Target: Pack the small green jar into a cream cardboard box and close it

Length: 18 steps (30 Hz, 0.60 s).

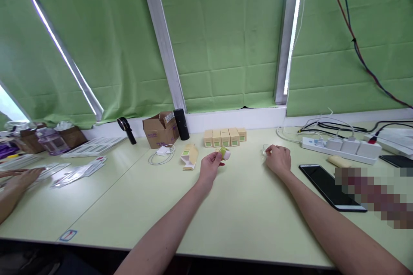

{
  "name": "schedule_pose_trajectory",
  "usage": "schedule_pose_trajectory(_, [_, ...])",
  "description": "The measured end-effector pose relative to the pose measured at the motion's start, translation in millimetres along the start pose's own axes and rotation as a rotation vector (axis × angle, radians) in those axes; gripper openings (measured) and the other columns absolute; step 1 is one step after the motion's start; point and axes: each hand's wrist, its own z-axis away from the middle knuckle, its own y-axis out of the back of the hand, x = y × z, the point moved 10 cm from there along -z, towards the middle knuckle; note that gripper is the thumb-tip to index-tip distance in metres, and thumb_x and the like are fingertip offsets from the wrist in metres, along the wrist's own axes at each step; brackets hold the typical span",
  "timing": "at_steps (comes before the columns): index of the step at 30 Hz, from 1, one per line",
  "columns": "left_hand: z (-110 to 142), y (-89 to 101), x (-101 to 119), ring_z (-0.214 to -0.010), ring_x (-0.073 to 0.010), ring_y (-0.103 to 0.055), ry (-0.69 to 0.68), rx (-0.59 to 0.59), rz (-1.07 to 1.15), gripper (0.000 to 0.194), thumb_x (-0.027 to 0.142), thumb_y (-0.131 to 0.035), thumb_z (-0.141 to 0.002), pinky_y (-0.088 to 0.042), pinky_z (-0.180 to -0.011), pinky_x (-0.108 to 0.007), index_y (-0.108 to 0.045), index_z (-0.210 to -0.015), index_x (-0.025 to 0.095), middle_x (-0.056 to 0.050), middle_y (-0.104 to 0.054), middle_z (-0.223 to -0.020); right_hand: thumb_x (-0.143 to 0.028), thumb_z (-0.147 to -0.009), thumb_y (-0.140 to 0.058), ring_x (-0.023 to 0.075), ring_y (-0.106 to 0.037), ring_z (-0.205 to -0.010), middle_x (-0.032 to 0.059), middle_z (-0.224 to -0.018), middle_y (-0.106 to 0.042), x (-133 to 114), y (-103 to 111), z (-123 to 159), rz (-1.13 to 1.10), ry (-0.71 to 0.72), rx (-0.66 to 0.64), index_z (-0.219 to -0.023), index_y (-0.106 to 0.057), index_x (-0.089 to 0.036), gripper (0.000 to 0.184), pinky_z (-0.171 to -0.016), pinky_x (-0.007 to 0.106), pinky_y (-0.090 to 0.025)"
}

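Near the middle of the table, my left hand (210, 166) is closed on a small bottle (225, 153) with a green label and a pale cap, tilted toward the right. My right hand (278, 159) rests low over the table to its right, fingers pinched on a small piece of clear plastic (265, 151), whose exact shape I cannot make out. An opened cardboard box (189, 156) lies on its side just left of my left hand. Behind both hands stand several small cardboard boxes (221, 138) with green labels, lined up in a row.
A larger carton (161, 130), a black cylinder (181, 124), a handheld fan (127, 130) and a white charger with cable (163, 151) stand to the left. Rightward are a tablet (332, 187) and a power strip (341, 149). Another person's hand (22, 182) touches plastic packets.
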Motion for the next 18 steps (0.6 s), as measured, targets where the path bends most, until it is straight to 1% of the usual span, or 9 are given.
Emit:
schedule_pose_trajectory(4, [0.5, 0.5, 0.1, -0.084, -0.0185, -0.066, 0.006, 0.006, -0.004, 0.051, 0.062, -0.076, -0.077, -0.056, -0.077, -0.032, -0.077, -0.092, 0.013, -0.012, -0.075, -0.100, -0.033, -0.080, -0.056, 0.0309, -0.059, -0.103, 0.0133, -0.101, -0.069, -23.6, -10.3, 4.7, -0.204, 0.029, -0.091, -0.085, -0.061, -0.023, 0.012, -0.090, 0.046, -0.044])
schedule_pose_trajectory(7, [0.0, 2.4, 0.4, -0.086, -0.0185, -0.066, 0.001, 0.021, -0.004, 0.052, 0.062, -0.076, -0.077, -0.056, -0.078, -0.032, -0.077, -0.095, 0.013, -0.012, -0.075, -0.102, -0.043, -0.083, -0.056, 0.0275, -0.062, -0.101, 0.0089, -0.104, -0.071, -53.6, -16.4, 16.4, -0.386, 0.085, -0.166, -0.086, -0.056, -0.024, 0.019, -0.089, 0.044, -0.047])
schedule_pose_trajectory(9, [-0.7, 4.9, 1.8, -0.087, -0.0187, -0.065, -0.013, 0.041, 0.010, 0.053, 0.062, -0.076, -0.077, -0.056, -0.078, -0.032, -0.077, -0.095, 0.013, -0.012, -0.074, -0.102, -0.051, -0.084, -0.056, 0.0247, -0.066, -0.093, 0.0068, -0.104, -0.072, -75.1, -18.0, 29.2, -0.510, 0.112, -0.231, -0.093, -0.054, -0.026, 0.027, -0.084, 0.042, -0.051])
schedule_pose_trajectory(10, [-1.1, 6.5, 2.6, -0.088, -0.0189, -0.065, -0.020, 0.054, 0.022, 0.052, 0.062, -0.076, -0.077, -0.056, -0.078, -0.032, -0.077, -0.095, 0.013, -0.012, -0.074, -0.102, -0.055, -0.085, -0.057, 0.0231, -0.068, -0.091, 0.0057, -0.106, -0.073, -85.8, -18.6, 37.0, -0.613, 0.117, -0.278, -0.098, -0.053, -0.027, 0.032, -0.082, 0.041, -0.052])
schedule_pose_trajectory(12, [-1.8, 10.2, 4.1, -0.090, -0.0195, -0.065, -0.033, 0.083, 0.051, 0.052, 0.062, -0.076, -0.077, -0.056, -0.078, -0.032, -0.077, -0.094, 0.013, -0.012, -0.074, -0.102, -0.053, -0.075, -0.076, 0.0255, -0.070, -0.096, 0.0067, -0.108, -0.074, -106.5, -25.7, 56.3, -1.088, 0.030, -0.480, -0.104, -0.052, -0.028, 0.045, -0.084, 0.044, -0.053])
schedule_pose_trajectory(13, [-2.1, 12.1, 4.5, -0.090, -0.0196, -0.064, -0.038, 0.098, 0.064, 0.052, 0.061, -0.076, -0.077, -0.056, -0.078, -0.033, -0.076, -0.094, 0.013, -0.012, -0.074, -0.102, -0.050, -0.070, -0.083, 0.0261, -0.070, -0.096, 0.0067, -0.106, -0.075, -115.2, -27.5, 65.8, -1.220, -0.011, -0.561, -0.106, -0.054, -0.029, 0.051, -0.084, 0.044, -0.053])
schedule_pose_trajectory(14, [-2.3, 14.0, 4.9, -0.090, -0.0196, -0.064, -0.043, 0.112, 0.075, 0.051, 0.061, -0.077, -0.076, -0.056, -0.078, -0.033, -0.076, -0.094, 0.013, -0.012, -0.074, -0.101, -0.047, -0.067, -0.087, 0.0259, -0.070, -0.095, 0.0070, -0.105, -0.076, -121.9, -28.3, 74.1, -1.291, -0.043, -0.622, -0.108, -0.056, -0.029, 0.055, -0.083, 0.043, -0.053])
schedule_pose_trajectory(15, [-2.6, 15.8, 4.9, -0.090, -0.0194, -0.064, -0.047, 0.125, 0.085, 0.052, 0.061, -0.077, -0.076, -0.056, -0.078, -0.033, -0.076, -0.094, 0.013, -0.012, -0.073, -0.100, -0.045, -0.064, -0.089, 0.0254, -0.069, -0.093, 0.0077, -0.105, -0.076, -126.0, -28.1, 80.2, -1.330, -0.071, -0.653, -0.108, -0.059, -0.028, 0.056, -0.081, 0.042, -0.053])
schedule_pose_trajectory(18, [-3.2, 18.9, 4.1, -0.089, -0.0185, -0.063, -0.051, 0.143, 0.107, 0.052, 0.061, -0.078, -0.074, -0.056, -0.078, -0.033, -0.076, -0.094, 0.013, -0.010, -0.072, -0.097, -0.047, -0.068, -0.087, 0.0238, -0.068, -0.092, 0.0101, -0.107, -0.076, -134.0, -28.1, 91.5, -1.349, -0.083, -0.722, -0.103, -0.068, -0.024, 0.046, -0.082, 0.040, -0.054])
